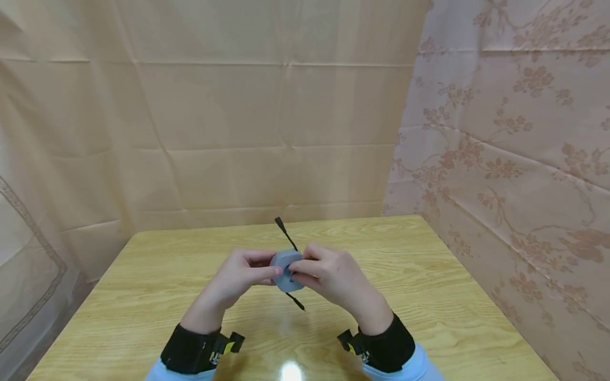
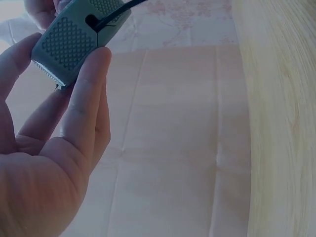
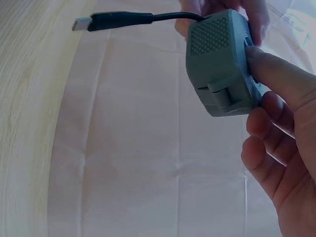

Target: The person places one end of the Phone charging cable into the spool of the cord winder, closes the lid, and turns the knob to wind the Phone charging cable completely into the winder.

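A grey-blue cable winder [image 1: 281, 259] with textured sides is held up over the table between both hands. My left hand [image 1: 240, 278] grips its left side, the thumb on the near face and the fingers behind. My right hand [image 1: 333, 275] holds the right side, with its thumb [image 3: 276, 74] pressed at the middle of the face and fingertips at the edge. A black cable [image 1: 288, 236] comes out of the far side, and a shorter black end [image 1: 296, 301] sticks out on the near side. One metal-tipped plug [image 3: 83, 23] shows in the right wrist view.
Beneath the hands lies a light wood-grain table [image 1: 143, 296]. A beige curtain [image 1: 214, 132] hangs behind it and a floral cloth [image 1: 500, 159] runs along the right. Black straps with small cameras [image 1: 233, 343] sit on both wrists.
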Demonstrator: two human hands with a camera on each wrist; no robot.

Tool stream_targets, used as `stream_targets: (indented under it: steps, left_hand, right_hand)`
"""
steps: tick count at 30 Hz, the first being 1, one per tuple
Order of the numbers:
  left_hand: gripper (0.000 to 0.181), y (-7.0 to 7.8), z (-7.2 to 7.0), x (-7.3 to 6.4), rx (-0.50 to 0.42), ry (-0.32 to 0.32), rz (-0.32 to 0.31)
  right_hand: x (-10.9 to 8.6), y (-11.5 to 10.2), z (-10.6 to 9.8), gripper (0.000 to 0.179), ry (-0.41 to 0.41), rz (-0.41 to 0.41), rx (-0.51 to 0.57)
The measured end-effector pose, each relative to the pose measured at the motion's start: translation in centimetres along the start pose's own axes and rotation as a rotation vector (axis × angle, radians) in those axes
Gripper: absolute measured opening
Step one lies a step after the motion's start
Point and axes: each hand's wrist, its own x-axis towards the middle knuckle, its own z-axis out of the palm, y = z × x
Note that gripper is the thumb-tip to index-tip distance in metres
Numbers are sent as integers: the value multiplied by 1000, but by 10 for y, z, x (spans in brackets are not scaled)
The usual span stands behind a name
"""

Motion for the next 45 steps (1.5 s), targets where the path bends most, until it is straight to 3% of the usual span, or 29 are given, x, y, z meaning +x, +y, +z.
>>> stream_targets:
  steps: [8, 17, 21, 27, 30, 38, 45]
  left_hand:
    - [45, 4, 0, -1, 31, 63, -6]
    - [46, 5, 3, 0, 46, 131, -8]
    - [44, 4, 7, 2, 41, 160, 2]
    - [44, 4, 9, 3, 59, 173, 19]
    - [44, 3, 9, 3, 67, 171, 25]
    - [41, 0, 7, 3, 94, 169, 41]
    - [41, 0, 4, 3, 116, 206, 23]
  right_hand:
    - [1, -1, 9, 15, 104, 10, -112]
    - [1, -5, 24, 34, 160, 81, -166]
    - [0, -7, 31, 36, 185, 149, -119]
    - [0, -12, 34, 40, 174, 312, 41]
    - [0, -14, 33, 40, 160, 355, 105]
    - [1, -15, 29, 37, 129, 376, 162]
    - [0, -6, 14, 21, 136, 350, 215]
